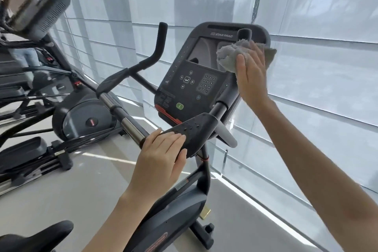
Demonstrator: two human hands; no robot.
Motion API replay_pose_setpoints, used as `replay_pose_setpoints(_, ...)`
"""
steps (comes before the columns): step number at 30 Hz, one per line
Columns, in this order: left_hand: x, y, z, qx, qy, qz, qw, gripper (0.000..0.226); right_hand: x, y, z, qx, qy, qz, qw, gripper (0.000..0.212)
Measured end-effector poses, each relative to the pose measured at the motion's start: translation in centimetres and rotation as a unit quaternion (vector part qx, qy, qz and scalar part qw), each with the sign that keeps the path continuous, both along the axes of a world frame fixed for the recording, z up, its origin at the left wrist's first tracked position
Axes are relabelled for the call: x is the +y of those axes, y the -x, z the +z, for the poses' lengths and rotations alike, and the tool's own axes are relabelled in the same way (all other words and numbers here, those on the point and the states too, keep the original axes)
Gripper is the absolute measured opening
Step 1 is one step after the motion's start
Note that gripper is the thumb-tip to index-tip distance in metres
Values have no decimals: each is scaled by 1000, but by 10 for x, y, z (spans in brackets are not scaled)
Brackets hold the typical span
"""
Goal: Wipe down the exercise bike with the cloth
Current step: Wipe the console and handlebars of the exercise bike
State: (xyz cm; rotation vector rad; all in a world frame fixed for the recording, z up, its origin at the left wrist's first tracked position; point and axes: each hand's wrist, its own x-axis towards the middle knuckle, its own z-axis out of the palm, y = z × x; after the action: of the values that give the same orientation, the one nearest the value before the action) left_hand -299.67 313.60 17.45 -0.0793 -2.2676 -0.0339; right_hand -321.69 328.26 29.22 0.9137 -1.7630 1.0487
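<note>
Two exercise machines share the frame. One cross-trainer (pixel 81 116) fills the left side, its blurred console in the upper left corner. The exercise bike (pixel 184 210) stands in the centre, with one dark saddle (pixel 36 235) poking in at the lower left corner.

Two upright handlebar grips rise from the bike. One grip (pixel 161 37) sits left of centre. The second grip (pixel 244 33) shows in front of the top of the console.

One left hand (pixel 161 153) rests on the near end of the dark arm pad (pixel 196 127), below centre. Its four fingers lie close together and almost straight across the top of the pad. The thumb sits along the pad's near edge.

One console (pixel 190 92) tilts above the pad, with one screen (pixel 204 51), one number keypad (pixel 206 84) and one green button (pixel 179 106).

One pale grey cloth (pixel 229 55) lies bunched over the right part of the screen, right of centre in the upper half. One right hand (pixel 250 71) presses it flat there with its fingers straight and close together, and a corner of the cloth sticks out past the hand on the right.

Pale blinds (pixel 317 26) cover the window across the whole right side and behind the bike.
</note>
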Motion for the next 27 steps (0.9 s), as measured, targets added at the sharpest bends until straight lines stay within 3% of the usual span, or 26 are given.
replay_pose_setpoints(3, -3, 6, 3, 1, -6, 3, 1000, 37, 1, 44, 15, 137, -187, -81, 969, 31)
replay_pose_setpoints(5, -5, 9, 4, 1, -6, 5, 1000, 37, 4, 62, 12, 159, -299, -112, 934, 38)
replay_pose_setpoints(7, -6, 9, 3, -1, -6, 5, 1000, 37, 7, 67, 0, 159, -347, -114, 917, 47)
replay_pose_setpoints(14, 3, 3, -3, 6, -10, 16, 1000, 35, -7, 39, -31, -17, -300, -29, 953, 48)
replay_pose_setpoints(21, -3, -8, -12, 2, -39, 34, 999, 35, -18, 1, -43, -62, -331, 5, 941, 47)
replay_pose_setpoints(27, -35, -9, -23, 23, -48, 5, 999, 34, -32, -50, -66, -182, -176, 24, 967, 50)
